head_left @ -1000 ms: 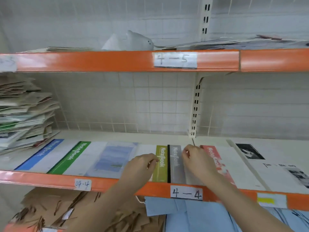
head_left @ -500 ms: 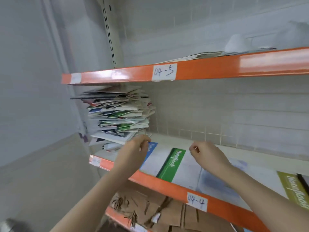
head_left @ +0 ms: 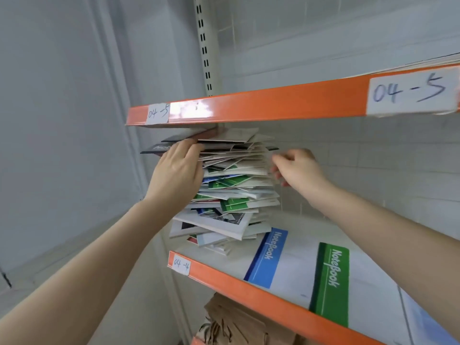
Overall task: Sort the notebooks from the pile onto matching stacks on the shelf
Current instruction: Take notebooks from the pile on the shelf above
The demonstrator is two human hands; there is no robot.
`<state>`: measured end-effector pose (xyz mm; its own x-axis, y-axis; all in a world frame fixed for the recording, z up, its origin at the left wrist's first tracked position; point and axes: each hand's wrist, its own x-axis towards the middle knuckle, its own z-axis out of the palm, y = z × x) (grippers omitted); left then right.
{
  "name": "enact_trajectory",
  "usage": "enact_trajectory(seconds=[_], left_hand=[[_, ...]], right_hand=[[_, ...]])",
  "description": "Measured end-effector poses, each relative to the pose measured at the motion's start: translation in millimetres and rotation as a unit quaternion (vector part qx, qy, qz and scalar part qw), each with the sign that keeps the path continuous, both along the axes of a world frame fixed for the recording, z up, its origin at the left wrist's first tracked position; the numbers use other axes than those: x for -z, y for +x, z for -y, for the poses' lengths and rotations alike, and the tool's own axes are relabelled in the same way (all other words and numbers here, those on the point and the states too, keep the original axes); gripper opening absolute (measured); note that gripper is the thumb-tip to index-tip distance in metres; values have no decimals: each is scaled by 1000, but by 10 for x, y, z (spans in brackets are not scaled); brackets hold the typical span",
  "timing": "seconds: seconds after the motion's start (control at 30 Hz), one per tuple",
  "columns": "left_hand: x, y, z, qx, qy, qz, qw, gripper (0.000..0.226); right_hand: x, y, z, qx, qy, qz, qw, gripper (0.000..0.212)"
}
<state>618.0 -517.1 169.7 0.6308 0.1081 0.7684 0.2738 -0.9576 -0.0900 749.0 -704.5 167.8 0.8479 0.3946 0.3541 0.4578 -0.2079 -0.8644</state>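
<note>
Both hands are off the sorted row now and up at the pile (head_left: 231, 185), mid-frame left, which sits on the shelf (head_left: 249, 282) at its left end and reaches nearly to the upper shelf (head_left: 249, 105).

Left hand (head_left: 178, 168): half a second ago it was low at the pile's base; now it's near the top on the left side, fingers (head_left: 188, 149) fairly straight and laid flat against the dark-cover notebook (head_left: 155, 148) sticking out there. No curl round it visible, so it's touching, not gripping.

Right hand (head_left: 297, 168): moved from above the green stack to the pile's right edge, fingers curled loosely, holding nothing, tips just beside the notebook edges. Contact unclear.

Right of the pile, the blue stack (head_left: 267, 257) and green stack (head_left: 331, 282) lie flat on the shelf, lower right, untouched.

Read: previous placement is done, next pick is starting from the top. Pile is tall and ragged; it will likely need steadying while one slides out.
</note>
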Motion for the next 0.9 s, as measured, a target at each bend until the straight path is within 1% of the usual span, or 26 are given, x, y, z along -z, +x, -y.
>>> enact_trajectory(seconds=[0.1, 0.17, 0.23, 0.3, 0.33, 0.4, 0.47, 0.57, 0.63, 0.7, 0.77, 0.8, 0.83, 0.9], left_hand=[[-93, 189, -102, -33, -4, -27, 999, 32], [-159, 296, -153, -56, -7, -48, 997, 40], [-230, 388, -203, -59, 0, -74, 996, 49], [-302, 458, -247, -46, -5, -138, 989, 57], [-341, 483, -261, -42, -11, -169, 985, 58], [-391, 510, -269, -51, 13, -185, 981, 56], [-416, 518, -250, -63, 50, -165, 983, 49], [-429, 499, -189, -45, 61, -133, 988, 41], [-439, 480, -135, -37, 70, -112, 990, 37], [-442, 467, -80, -28, 97, -88, 991, 33], [-426, 418, -11, -17, 152, -50, 987, 25], [-402, 404, 17, -10, 188, -28, 982, 28], [-366, 389, 46, -4, 219, -3, 976, 31], [-291, 350, 156, 21, 254, 31, 967, 32]], right_hand=[[-132, 106, -212, 25, -17, -16, 999, 36], [-222, 159, -319, 7, -9, -52, 999, 38], [-296, 179, -412, -42, 13, -111, 993, 37], [-345, 173, -481, -79, 47, -188, 978, 37], [-359, 166, -506, -89, 69, -228, 967, 34], [-362, 158, -538, -100, 115, -295, 943, 24], [-357, 160, -561, -107, 158, -331, 924, 16], [-342, 164, -561, -111, 198, -349, 909, 4], [-331, 176, -523, -115, 216, -360, 900, 11], [-310, 173, -461, -128, 221, -373, 892, 13], [-276, 160, -379, -130, 212, -383, 890, 15], [-270, 148, -340, -128, 217, -392, 885, 20], [-262, 153, -306, -129, 235, -411, 871, 29], [-263, 159, -265, -139, 283, -458, 831, 49]])
